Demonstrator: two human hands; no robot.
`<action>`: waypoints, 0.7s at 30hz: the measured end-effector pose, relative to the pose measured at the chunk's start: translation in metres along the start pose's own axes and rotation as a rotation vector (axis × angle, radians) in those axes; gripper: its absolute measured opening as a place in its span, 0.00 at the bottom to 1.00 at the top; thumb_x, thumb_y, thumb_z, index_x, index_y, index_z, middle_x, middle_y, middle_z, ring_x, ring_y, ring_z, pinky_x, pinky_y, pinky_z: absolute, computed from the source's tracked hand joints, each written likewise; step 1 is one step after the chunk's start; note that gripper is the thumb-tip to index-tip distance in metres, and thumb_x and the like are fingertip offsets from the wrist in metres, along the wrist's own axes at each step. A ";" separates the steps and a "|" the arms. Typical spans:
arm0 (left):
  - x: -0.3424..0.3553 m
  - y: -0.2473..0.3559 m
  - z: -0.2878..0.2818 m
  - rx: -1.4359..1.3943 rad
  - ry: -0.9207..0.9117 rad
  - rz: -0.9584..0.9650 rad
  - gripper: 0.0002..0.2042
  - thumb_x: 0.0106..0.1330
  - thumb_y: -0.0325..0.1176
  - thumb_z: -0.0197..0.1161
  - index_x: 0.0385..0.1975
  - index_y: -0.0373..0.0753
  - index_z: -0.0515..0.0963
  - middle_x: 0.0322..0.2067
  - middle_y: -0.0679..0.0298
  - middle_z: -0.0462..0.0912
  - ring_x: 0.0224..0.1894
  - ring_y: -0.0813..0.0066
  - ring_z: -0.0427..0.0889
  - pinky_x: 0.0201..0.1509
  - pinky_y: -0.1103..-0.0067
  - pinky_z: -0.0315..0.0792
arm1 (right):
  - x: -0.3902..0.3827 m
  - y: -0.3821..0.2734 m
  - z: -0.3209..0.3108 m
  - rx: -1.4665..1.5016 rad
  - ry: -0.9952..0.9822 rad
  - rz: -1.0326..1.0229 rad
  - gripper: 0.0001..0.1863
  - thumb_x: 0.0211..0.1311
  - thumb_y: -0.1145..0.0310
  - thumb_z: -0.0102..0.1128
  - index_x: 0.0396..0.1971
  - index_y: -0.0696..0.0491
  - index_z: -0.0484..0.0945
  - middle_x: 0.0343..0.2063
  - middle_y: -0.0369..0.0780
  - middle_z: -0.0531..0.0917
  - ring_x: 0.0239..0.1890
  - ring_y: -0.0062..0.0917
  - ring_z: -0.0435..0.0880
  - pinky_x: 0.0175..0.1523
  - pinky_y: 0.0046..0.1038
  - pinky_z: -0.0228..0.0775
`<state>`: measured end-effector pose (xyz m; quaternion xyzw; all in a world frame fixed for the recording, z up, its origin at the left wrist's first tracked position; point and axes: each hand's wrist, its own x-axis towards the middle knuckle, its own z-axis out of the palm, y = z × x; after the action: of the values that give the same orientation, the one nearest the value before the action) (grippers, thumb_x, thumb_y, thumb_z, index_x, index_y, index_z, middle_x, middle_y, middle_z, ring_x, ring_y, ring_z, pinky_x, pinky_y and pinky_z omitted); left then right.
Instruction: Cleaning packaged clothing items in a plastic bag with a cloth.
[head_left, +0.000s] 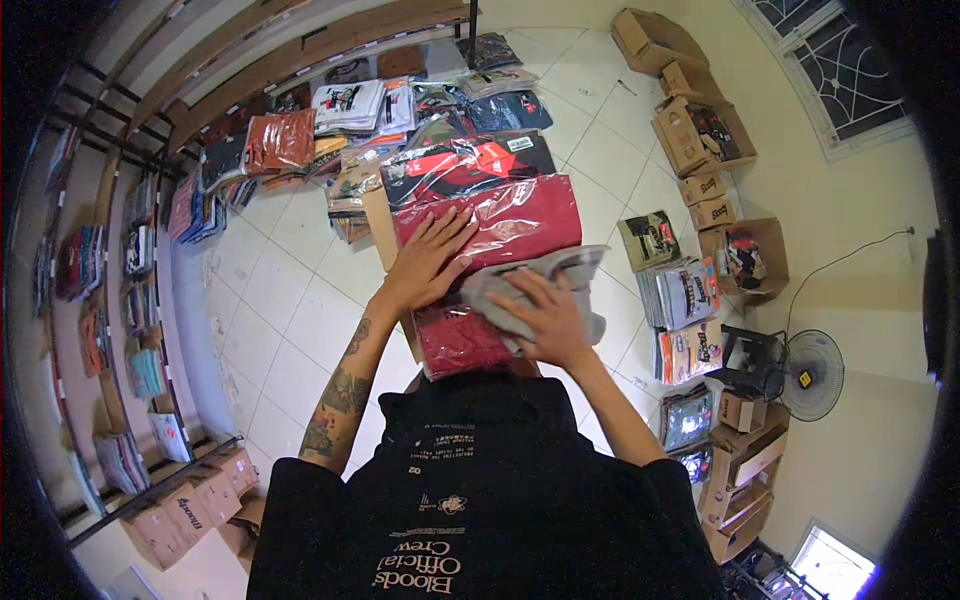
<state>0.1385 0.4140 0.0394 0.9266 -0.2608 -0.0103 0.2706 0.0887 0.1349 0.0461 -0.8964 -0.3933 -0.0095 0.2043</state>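
Observation:
A dark red folded garment in clear plastic [530, 212] lies in front of me on a pile. My left hand [432, 258] rests flat on its left side, fingers stretched out. My right hand [545, 318] presses a grey cloth [590, 268] against the plastic, with its fingers bent over the fabric. The cloth is somewhat blurred, and one corner sticks up to the right. Beyond the red package lies a black garment in plastic [410, 180] with a red and white print. A strip of brown cardboard [378, 222] shows along the pile's left edge.
Stacks of bagged garments [345, 105] spread over the tiled floor ahead. Shelves with folded clothes [85, 262] line the left side. On the right stand garment stacks [688, 295], open cardboard boxes [690, 140] and a fan [812, 375] with a cable.

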 end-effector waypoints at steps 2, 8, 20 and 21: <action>0.001 0.003 -0.002 -0.004 0.000 -0.002 0.27 0.77 0.47 0.46 0.73 0.44 0.61 0.75 0.60 0.58 0.78 0.59 0.52 0.81 0.63 0.40 | -0.016 0.017 0.000 -0.032 0.084 0.087 0.41 0.46 0.52 0.73 0.66 0.32 0.71 0.66 0.37 0.70 0.70 0.38 0.66 0.69 0.62 0.52; 0.001 0.000 0.003 -0.021 0.011 -0.006 0.27 0.77 0.43 0.47 0.74 0.46 0.60 0.74 0.59 0.59 0.78 0.58 0.51 0.81 0.60 0.38 | -0.053 0.053 0.008 0.105 0.235 0.260 0.30 0.48 0.68 0.71 0.57 0.42 0.80 0.61 0.43 0.74 0.67 0.45 0.68 0.66 0.39 0.69; 0.000 -0.018 0.003 -0.575 0.082 -0.045 0.45 0.74 0.61 0.07 0.66 0.42 0.73 0.71 0.58 0.65 0.79 0.61 0.49 0.81 0.61 0.26 | 0.027 -0.039 -0.050 0.246 0.234 0.032 0.34 0.42 0.63 0.77 0.56 0.43 0.80 0.57 0.42 0.77 0.59 0.39 0.77 0.61 0.43 0.70; 0.003 -0.018 0.003 -0.592 0.071 -0.057 0.45 0.74 0.61 0.08 0.66 0.41 0.73 0.71 0.58 0.66 0.79 0.61 0.49 0.81 0.61 0.27 | 0.036 -0.050 -0.033 0.207 0.138 -0.010 0.37 0.42 0.59 0.76 0.59 0.41 0.77 0.60 0.40 0.75 0.63 0.36 0.73 0.63 0.43 0.66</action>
<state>0.1489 0.4237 0.0284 0.8141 -0.2107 -0.0610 0.5376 0.0831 0.1784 0.1013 -0.8657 -0.3818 -0.0315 0.3221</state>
